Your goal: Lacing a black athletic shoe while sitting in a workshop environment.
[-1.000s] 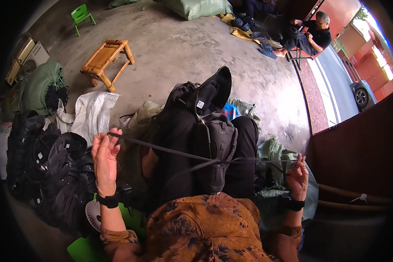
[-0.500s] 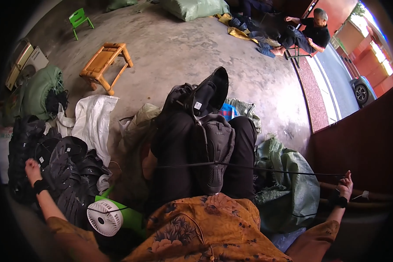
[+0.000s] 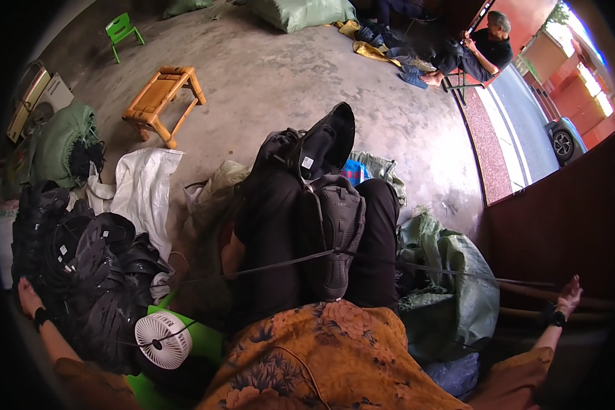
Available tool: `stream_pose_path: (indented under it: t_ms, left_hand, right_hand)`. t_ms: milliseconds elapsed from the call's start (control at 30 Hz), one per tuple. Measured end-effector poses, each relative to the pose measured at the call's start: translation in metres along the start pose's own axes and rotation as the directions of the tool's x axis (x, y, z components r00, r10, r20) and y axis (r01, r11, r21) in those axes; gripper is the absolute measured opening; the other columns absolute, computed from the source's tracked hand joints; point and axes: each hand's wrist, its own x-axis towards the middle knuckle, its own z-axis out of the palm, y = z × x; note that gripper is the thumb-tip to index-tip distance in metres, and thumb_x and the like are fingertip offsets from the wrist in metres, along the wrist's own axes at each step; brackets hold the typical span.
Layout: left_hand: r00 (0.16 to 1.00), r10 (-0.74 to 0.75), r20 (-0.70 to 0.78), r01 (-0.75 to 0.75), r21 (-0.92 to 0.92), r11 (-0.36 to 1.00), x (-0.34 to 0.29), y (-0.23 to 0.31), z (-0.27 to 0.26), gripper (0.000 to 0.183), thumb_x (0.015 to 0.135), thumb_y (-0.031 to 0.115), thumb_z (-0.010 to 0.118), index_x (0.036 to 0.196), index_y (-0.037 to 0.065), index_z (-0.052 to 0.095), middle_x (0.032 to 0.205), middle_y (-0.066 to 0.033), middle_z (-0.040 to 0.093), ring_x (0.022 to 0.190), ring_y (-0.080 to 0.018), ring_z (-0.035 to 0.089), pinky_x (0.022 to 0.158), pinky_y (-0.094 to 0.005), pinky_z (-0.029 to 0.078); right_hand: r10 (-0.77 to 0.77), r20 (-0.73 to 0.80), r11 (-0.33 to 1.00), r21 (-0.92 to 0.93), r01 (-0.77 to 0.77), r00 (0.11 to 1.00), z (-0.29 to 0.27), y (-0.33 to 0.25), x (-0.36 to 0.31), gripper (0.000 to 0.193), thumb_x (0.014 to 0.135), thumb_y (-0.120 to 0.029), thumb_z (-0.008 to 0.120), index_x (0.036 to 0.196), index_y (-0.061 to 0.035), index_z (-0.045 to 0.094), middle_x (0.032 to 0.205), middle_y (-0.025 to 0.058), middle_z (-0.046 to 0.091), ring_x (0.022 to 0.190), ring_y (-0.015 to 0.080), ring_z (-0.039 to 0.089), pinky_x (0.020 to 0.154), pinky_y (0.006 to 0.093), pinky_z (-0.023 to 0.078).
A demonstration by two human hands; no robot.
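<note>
A dark grey mesh shoe upper [image 3: 342, 225] lies on my lap between my thighs, its narrow end toward me. Across it runs a thin black lace [image 3: 280, 264], crossing near the middle of the upper and stretching out to both sides. My left hand [image 3: 29, 297] is far out at the left beside the heap of black shoe uppers [image 3: 92, 273], fingers closed; the lace fades from sight before reaching it. Far to the right, my right hand [image 3: 570, 297] pinches the other end of the lace. Another black shoe upper [image 3: 328, 140] rests at my knees.
A small white fan [image 3: 162, 339] stands by a green plastic surface [image 3: 215, 342] at my left. Green woven sacking [image 3: 465, 287] lies at my right. Ahead are a bamboo stool [image 3: 160, 102] and a white sack [image 3: 147, 191]. A person [image 3: 488, 51] sits far right near the road.
My hands have moved farther apart, outward and down, drawing the lace wider; it now bends up at the upper. The seated person's hands have come together.
</note>
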Motion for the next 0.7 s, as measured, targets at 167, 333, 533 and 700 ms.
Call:
stream_pose_path:
  t_ms: [167,333,533,700]
  left_hand:
    - [0.85,-0.006,0.527,0.49,-0.786,0.376,-0.113,0.285,0.168,0.03,0.095,0.015,0.061,0.121,0.001,0.058,0.102,-0.0072,0.065,0.089,-0.0136,0.063,0.079,-0.025,0.054]
    - [0.715,0.429,0.552,0.363,-0.818,0.446,-0.235,0.583,0.08,0.011,0.088,0.005,0.062,0.098,0.008,0.067,0.084,-0.0028,0.068,0.076,-0.0137,0.064,0.062,-0.0283,0.051]
    - [0.593,0.799,0.095,-0.239,-0.928,0.288,-0.294,0.706,0.029,0.017,0.083,0.005,0.068,0.099,0.005,0.061,0.087,-0.0086,0.065,0.08,-0.0293,0.065,0.071,-0.04,0.051]
    - [0.494,0.796,0.349,0.073,-0.929,0.362,-0.311,0.702,0.025,0.02,0.085,0.006,0.067,0.101,0.004,0.056,0.089,-0.0111,0.067,0.074,-0.0336,0.067,0.06,-0.0382,0.054]
  right_hand:
    - [0.086,0.341,0.75,-0.641,0.164,0.936,0.151,0.139,-0.158,0.031,0.096,-0.024,0.06,0.121,-0.0051,0.062,0.107,0.0072,0.07,0.087,0.0155,0.068,0.073,0.0269,0.055]
    - [-0.031,0.9,0.212,-0.419,0.883,0.435,0.285,0.276,-0.302,0.021,0.081,0.004,0.058,0.096,-0.0046,0.071,0.095,0.0121,0.07,0.081,0.0261,0.067,0.073,0.0312,0.053]
    - [0.279,0.914,0.406,-0.391,0.826,0.295,0.363,0.295,-0.435,0.015,0.085,-0.006,0.064,0.099,-0.0088,0.069,0.095,0.0122,0.069,0.085,0.0283,0.068,0.069,0.0355,0.053]
    - [0.382,0.802,0.48,-0.597,0.643,0.46,0.351,0.303,-0.451,0.012,0.084,-0.018,0.069,0.092,-0.0086,0.07,0.084,0.013,0.07,0.078,0.0298,0.069,0.063,0.0387,0.052]
